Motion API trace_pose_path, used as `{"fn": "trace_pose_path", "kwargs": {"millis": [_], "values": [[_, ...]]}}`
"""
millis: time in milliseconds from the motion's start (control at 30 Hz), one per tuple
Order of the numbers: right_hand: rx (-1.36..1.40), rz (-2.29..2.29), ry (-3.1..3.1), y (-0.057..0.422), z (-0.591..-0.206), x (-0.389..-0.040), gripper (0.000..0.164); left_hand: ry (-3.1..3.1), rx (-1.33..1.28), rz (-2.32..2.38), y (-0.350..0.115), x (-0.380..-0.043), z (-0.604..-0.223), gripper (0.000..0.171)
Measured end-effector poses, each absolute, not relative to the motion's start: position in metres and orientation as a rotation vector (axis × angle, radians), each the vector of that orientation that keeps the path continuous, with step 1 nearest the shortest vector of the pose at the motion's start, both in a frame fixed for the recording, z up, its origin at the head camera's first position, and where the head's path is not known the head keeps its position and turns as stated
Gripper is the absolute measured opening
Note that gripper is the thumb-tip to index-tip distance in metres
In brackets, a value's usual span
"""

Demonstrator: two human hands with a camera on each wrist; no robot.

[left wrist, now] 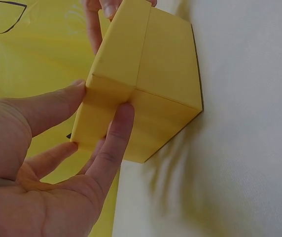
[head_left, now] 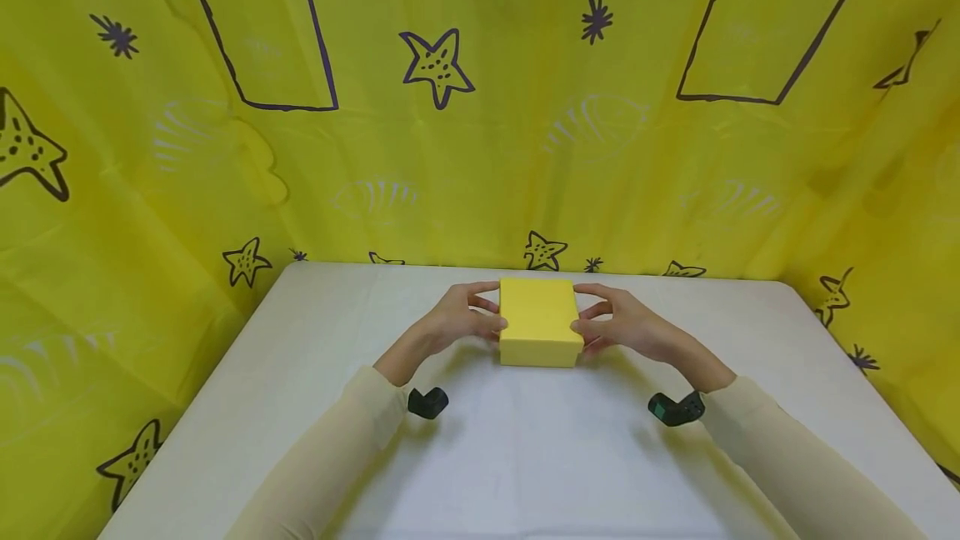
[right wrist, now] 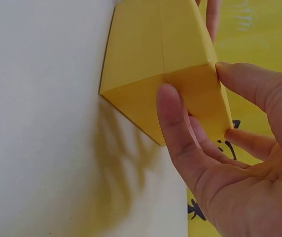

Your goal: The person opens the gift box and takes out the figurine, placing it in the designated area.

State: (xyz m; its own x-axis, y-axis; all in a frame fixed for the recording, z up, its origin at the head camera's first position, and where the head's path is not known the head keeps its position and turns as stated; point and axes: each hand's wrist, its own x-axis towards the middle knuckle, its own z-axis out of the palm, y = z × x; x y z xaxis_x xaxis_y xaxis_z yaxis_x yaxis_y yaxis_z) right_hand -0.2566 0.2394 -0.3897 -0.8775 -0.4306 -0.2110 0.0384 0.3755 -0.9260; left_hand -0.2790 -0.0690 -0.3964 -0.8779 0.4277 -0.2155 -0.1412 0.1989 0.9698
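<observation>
- We hold the yellow box (head_left: pixel 539 311) between our left grip (head_left: pixel 459 317) and our right grip (head_left: pixel 621 325); it appears to stand flat on the white counter (head_left: pixel 480 457) beneath them.
- Both grips are clamped on the box from opposite sides, each thumb at a near top corner, a finger reaching toward the far top corner and others along the side wall.
- In our judgement, the lid (left wrist: pixel 119 44) could tilt and jam if one grip pulled harder than the other.
- A fingertip of each grip lies at the seam (left wrist: pixel 142 49); pressing across it could drag the base (left wrist: pixel 170 59) up with the lid, and the base could then drop.
- Squeezing too hard from both sides might bow the walls, which look like card to us; too light a hold could let the smooth faces slide.
- The head view shows us both grips at once, the whole top of the box, and the patterned yellow curtain (head_left: pixel 495 173) beyond them, but we cannot make out the seam there.
- The left wrist view shows that seam and the fingertip beside it; the right wrist view shows the seam's other end by the right grip, and the bottom edge against the counter.
</observation>
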Motion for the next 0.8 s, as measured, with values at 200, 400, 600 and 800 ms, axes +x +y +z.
{"fn": "trace_pose_path", "kwargs": {"millis": [200, 400, 600, 800], "values": [[-0.368, -1.53, 2.233, 0.24, -0.379, -0.257, 0.084, 2.068, 0.29, 1.734, -0.068, -0.278, -0.386, 0.082], [-0.425, -1.55, 2.276, 0.239, -0.36, -0.256, 0.084, 2.081, 0.376, 1.796, -0.068, -0.278, -0.372, 0.08], [-0.455, -1.585, 2.266, 0.238, -0.35, -0.254, 0.085, 2.114, 0.396, 1.806, -0.068, -0.277, -0.364, 0.081], [-0.468, -1.607, 2.277, 0.237, -0.351, -0.254, 0.084, 2.133, 0.416, 1.823, -0.069, -0.274, -0.361, 0.082]]}}
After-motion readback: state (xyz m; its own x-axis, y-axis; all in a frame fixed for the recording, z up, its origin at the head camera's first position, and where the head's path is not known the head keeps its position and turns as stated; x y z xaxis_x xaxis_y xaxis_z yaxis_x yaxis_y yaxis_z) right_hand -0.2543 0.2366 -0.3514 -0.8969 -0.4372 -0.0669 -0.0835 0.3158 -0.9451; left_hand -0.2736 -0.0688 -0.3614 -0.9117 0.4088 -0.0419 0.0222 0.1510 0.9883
